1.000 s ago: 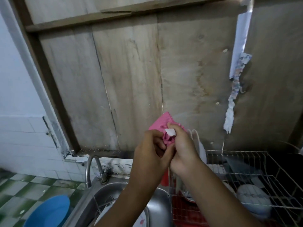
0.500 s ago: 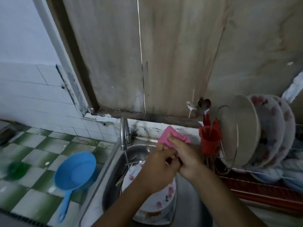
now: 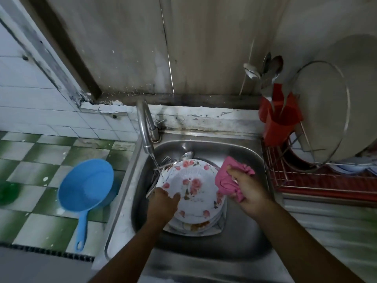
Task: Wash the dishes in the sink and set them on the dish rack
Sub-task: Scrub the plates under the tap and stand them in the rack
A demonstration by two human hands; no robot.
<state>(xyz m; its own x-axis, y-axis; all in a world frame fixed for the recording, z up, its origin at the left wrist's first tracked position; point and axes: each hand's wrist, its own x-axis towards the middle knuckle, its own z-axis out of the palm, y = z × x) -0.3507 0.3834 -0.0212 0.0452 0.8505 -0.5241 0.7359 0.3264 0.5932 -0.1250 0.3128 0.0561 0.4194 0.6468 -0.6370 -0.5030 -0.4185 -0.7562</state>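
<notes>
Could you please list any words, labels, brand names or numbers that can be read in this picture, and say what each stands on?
There is no readable text in this view.
The top plate bears only a rose pattern; the pink cloth, red cutlery holder, blue ladle and tap show no lettering.

The dish rack (image 3: 318, 181) is cut off at right, lower plates (image 3: 196, 226) mostly covered.

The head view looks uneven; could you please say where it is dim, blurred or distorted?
Head view: dim, darkest at lower corners; wide-angle distortion bends the wall edges; the right counter is motion-smeared; floral plate, pink cloth, left hand and right hand are fairly sharp.
</notes>
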